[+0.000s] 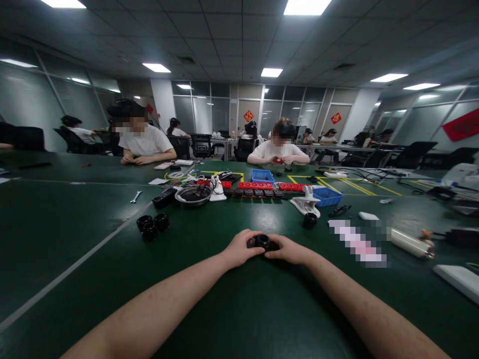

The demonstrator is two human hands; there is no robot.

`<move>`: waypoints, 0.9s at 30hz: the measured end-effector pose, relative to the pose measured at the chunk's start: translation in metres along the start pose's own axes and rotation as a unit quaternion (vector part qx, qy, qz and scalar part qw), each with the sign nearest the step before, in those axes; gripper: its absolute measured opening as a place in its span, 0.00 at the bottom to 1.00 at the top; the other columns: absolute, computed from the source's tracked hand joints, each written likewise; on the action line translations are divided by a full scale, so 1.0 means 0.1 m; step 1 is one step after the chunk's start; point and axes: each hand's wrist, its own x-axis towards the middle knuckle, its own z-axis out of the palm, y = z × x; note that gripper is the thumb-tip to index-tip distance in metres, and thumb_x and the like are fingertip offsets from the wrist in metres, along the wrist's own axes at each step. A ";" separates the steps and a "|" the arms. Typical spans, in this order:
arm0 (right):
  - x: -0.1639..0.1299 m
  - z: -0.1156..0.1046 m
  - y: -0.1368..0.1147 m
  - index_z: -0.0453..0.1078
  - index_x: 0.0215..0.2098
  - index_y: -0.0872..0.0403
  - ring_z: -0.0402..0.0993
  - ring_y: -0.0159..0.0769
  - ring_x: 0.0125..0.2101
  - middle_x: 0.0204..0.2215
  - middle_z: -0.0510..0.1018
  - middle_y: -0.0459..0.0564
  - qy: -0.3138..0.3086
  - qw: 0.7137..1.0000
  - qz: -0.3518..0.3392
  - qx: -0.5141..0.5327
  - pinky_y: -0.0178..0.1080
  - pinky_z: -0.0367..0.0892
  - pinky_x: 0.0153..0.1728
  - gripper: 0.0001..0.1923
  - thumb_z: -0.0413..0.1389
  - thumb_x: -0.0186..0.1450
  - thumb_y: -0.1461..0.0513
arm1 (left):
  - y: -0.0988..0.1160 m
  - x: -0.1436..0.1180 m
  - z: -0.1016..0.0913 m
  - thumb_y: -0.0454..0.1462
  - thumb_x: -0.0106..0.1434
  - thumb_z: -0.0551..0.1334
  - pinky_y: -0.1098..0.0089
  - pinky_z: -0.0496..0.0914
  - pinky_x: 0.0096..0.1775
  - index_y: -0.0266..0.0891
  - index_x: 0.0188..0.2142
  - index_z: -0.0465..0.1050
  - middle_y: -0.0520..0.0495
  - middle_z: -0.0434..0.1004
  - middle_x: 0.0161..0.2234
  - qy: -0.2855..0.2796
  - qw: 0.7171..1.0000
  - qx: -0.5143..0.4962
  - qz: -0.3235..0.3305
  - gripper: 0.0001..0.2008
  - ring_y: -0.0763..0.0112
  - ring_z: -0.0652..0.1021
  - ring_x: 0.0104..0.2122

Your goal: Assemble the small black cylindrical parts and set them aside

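Between my two hands is a black round part with a ring-shaped opening on top (264, 241), low over the green table. My left hand (240, 249) closes on its left side, thumb in front and fingers behind. From the right, my right hand (287, 249) grips the same part, its thumb near the left thumb. A small reddish spot shows by the left fingers; what it belongs to is unclear. Three similar black cylindrical parts (150, 231) stand grouped to the left. Another black cylindrical part (310, 221) sits at the right, by a white clamp base (307, 203).
Farther back are a metal bowl (193, 202), red power strips (255, 185), blue trays (328, 197) and cables. A wrench (136, 197) lies left. At right are a pale cylinder (409, 243) and a white box (458, 281). Two people sit across the table.
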 end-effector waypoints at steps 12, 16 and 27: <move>0.11 0.30 -0.02 0.60 0.28 0.56 0.64 0.34 0.25 0.25 0.69 0.47 0.219 0.935 0.125 -0.248 0.33 0.54 0.23 0.17 0.58 0.47 0.55 | 0.03 0.01 0.14 0.36 0.44 0.65 0.70 0.64 0.35 0.37 0.35 0.65 0.50 0.64 0.33 0.106 0.992 0.016 -0.071 0.17 0.70 0.68 0.33; 0.10 0.36 -0.08 0.61 0.30 0.55 0.66 0.38 0.27 0.26 0.70 0.50 0.224 0.909 0.136 -0.323 0.35 0.54 0.24 0.17 0.56 0.49 0.52 | 0.04 -0.01 0.12 0.36 0.45 0.65 0.70 0.64 0.36 0.38 0.35 0.65 0.50 0.64 0.34 0.105 0.992 0.007 -0.067 0.16 0.70 0.68 0.34; 0.01 0.03 -0.02 0.61 0.46 0.55 0.65 0.40 0.39 0.40 0.69 0.50 0.041 0.995 -0.022 -0.085 0.42 0.59 0.40 0.22 0.56 0.53 0.60 | -0.01 -0.01 0.02 0.37 0.50 0.61 0.70 0.64 0.37 0.41 0.44 0.64 0.49 0.65 0.35 0.019 1.000 -0.006 0.006 0.20 0.69 0.68 0.35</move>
